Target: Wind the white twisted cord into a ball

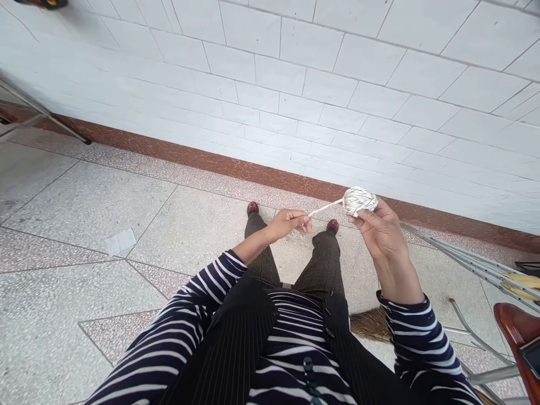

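Wall: the white wall (295, 79) stands in front of the person. A red-brown strip (202, 163) runs along its bottom edge.
Floor: the speckled floor (101, 304) spreads wide to the left, where a paper (121, 242) lies.
Room to move: there is more on the left. On the right, metal bars (459, 252), a brown chair (506, 326) and a broom (371, 325) sit nearer the right arm.
Right hand: partly curled, thumb and fingers around the lower right side of the ball; this right hand (382, 233) has hold of it.
Left hand: nearly closed, its fingertips pinching the string; the left hand (289, 224) is lower than the ball and to its left.
Ball: the white ball (358, 201) is up in the right hand, a bit longer from side to side.
String: the thin string (325, 208) runs straight, slanting down from the ball's left side to the left hand.
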`<act>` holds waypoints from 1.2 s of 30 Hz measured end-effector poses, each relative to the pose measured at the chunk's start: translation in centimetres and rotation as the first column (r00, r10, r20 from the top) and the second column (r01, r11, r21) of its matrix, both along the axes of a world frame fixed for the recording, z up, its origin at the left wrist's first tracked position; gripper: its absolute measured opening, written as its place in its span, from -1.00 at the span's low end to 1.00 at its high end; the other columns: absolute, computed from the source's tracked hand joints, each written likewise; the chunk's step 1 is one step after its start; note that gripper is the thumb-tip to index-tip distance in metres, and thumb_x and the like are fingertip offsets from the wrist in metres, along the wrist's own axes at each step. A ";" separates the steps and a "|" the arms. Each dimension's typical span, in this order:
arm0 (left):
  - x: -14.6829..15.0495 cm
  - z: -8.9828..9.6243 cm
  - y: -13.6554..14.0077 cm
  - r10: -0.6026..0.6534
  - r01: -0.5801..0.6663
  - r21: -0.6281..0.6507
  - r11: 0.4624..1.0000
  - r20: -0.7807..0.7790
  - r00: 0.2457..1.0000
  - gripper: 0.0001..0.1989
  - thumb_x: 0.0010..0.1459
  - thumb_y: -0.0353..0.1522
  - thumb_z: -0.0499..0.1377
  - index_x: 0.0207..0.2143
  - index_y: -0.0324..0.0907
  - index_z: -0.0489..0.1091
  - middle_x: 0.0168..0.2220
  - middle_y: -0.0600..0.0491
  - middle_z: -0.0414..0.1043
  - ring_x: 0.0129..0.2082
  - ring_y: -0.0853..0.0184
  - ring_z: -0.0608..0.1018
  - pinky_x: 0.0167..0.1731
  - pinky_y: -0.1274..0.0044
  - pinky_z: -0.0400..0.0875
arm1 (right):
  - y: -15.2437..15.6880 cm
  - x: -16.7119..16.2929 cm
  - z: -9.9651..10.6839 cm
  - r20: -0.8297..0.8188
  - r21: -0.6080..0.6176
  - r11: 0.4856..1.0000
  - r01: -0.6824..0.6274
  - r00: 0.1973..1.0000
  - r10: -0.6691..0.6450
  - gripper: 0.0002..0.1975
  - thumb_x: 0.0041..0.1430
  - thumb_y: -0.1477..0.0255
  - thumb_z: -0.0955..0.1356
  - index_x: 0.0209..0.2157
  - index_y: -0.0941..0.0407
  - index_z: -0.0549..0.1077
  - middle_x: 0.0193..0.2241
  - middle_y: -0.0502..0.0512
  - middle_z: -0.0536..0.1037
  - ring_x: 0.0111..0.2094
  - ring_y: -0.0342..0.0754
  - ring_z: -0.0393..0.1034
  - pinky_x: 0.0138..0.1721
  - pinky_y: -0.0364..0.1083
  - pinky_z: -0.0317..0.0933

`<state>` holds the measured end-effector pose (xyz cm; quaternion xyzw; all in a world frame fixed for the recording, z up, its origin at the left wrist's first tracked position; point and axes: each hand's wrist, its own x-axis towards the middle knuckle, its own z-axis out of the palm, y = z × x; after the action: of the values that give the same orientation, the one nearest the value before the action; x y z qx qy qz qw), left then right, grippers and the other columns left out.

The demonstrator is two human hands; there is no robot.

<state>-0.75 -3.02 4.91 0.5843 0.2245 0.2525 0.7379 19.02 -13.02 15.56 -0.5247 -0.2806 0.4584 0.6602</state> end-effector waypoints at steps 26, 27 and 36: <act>0.9 -3.6 0.9 0.112 -0.092 0.134 0.987 -0.150 0.982 -0.80 0.21 -0.40 0.09 -0.40 -0.30 0.46 -0.42 0.01 0.51 -0.42 0.44 0.55 -0.35 0.61 0.49 | -1.6 -1.9 1.7 0.017 -0.033 0.990 -0.134 0.991 0.135 -0.64 -0.29 0.48 0.60 -0.34 0.04 0.57 -0.31 -0.02 0.59 -0.36 -0.10 0.46 -0.45 -0.15 0.44; 0.8 -3.8 0.9 0.090 -0.073 0.117 0.990 -0.148 0.985 -0.81 0.22 -0.39 0.09 -0.38 -0.30 0.45 -0.44 0.02 0.51 -0.46 0.45 0.54 -0.39 0.61 0.48 | -1.6 -1.8 1.7 0.020 -0.035 0.990 -0.136 0.990 0.137 -0.64 -0.28 0.47 0.60 -0.34 0.04 0.57 -0.32 -0.02 0.59 -0.36 -0.10 0.46 -0.44 -0.15 0.45; -1.1 -4.0 0.8 0.001 -0.003 -0.029 1.000 -0.086 0.996 -0.66 0.18 -0.16 0.25 -0.34 -0.31 0.47 -0.41 -0.03 0.55 -0.47 0.41 0.55 -0.43 0.58 0.45 | -1.4 -0.7 0.9 0.084 0.008 0.996 -0.091 0.992 0.090 -0.64 -0.26 0.44 0.60 -0.33 0.05 0.55 -0.29 -0.01 0.59 -0.35 -0.10 0.46 -0.43 -0.12 0.47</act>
<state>-1.88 -2.20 0.93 0.5837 0.2602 0.2244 0.7356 18.30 -14.46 16.50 -0.5262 -0.3341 0.4639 0.6295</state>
